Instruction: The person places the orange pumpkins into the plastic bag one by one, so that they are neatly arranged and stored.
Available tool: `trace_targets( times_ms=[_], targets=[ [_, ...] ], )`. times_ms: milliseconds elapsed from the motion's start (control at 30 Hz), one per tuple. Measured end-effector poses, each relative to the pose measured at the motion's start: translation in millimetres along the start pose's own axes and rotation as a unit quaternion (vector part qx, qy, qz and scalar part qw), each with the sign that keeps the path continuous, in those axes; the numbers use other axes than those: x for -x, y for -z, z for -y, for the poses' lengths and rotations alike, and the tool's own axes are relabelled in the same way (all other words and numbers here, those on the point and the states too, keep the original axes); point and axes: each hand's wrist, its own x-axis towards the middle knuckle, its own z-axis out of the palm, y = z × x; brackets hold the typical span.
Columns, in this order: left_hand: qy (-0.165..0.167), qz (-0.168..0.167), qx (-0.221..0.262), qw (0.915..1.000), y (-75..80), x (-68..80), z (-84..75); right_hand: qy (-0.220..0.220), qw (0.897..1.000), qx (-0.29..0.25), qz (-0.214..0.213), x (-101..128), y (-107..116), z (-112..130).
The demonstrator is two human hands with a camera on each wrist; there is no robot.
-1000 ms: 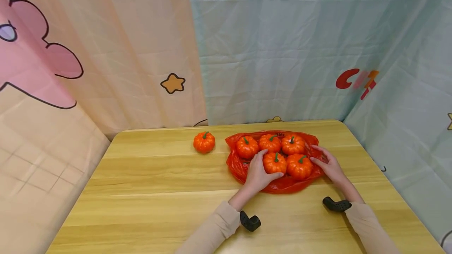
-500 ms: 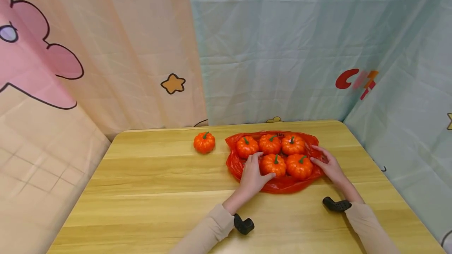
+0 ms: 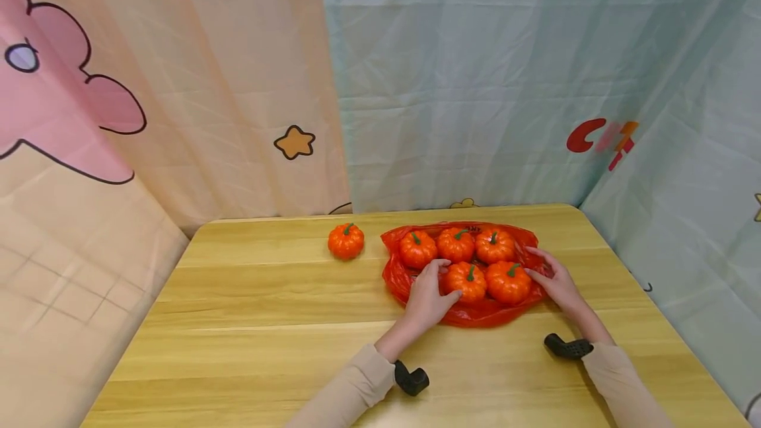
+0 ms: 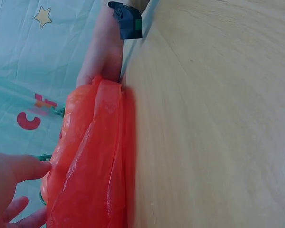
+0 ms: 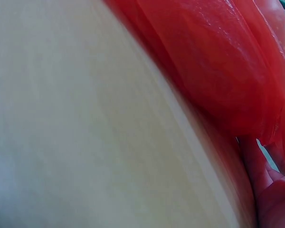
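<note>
Five small orange pumpkins on a crumpled red plastic bag (image 3: 475, 312)

The bag lies flat and open on the bench, right of centre. Three green-stemmed pumpkins sit in a far row (image 3: 456, 245), two in a near row: near-left pumpkin (image 3: 466, 281) and near-right pumpkin (image 3: 508, 282), all upright, touching.

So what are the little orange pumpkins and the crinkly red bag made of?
The small orange pumpkins look like glossy moulded plastic or foam: identical ribs, shiny highlights. The red bag looks like thin plastic film: translucent, wrinkled, shiny. The left hand touches both.
</note>
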Motion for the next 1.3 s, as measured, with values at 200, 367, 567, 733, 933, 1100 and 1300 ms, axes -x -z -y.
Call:
trace_targets(
  times_ms=[200,367,567,733,933,1100,1300],
  targets=[
    [-0.002,0.012,-0.005,0.9999,1.7,0.1,0.9,0.008,1.000,0.005,-0.005,0.8,-0.4,-2.1],
    [-0.029,-0.007,0.013,0.9995,12.1,-2.3,3.0,0.000,1.000,0.008,-0.004,0.1,-0.8,-1.4],
    [-0.074,-0.096,0.018,0.9925,32.3,-10.1,13.8,-0.005,1.000,0.014,-0.004,-2.3,0.4,-1.1],
    [-0.076,-0.167,0.010,0.9829,52.0,-18.7,27.7,-0.008,1.000,0.020,-0.004,-4.9,2.2,-0.5],
    [-0.057,-0.221,-0.009,0.9736,79.9,-28.6,49.6,-0.016,1.000,0.023,0.000,-4.8,2.9,1.4],
    [-0.052,-0.292,-0.016,0.9547,103.5,-34.4,72.3,-0.015,1.000,0.019,0.001,-3.4,2.0,4.3],
    [-0.031,-0.340,0.005,0.9398,125.2,-37.0,93.3,-0.021,1.000,0.021,0.004,-1.0,1.5,7.0]
  ],
)
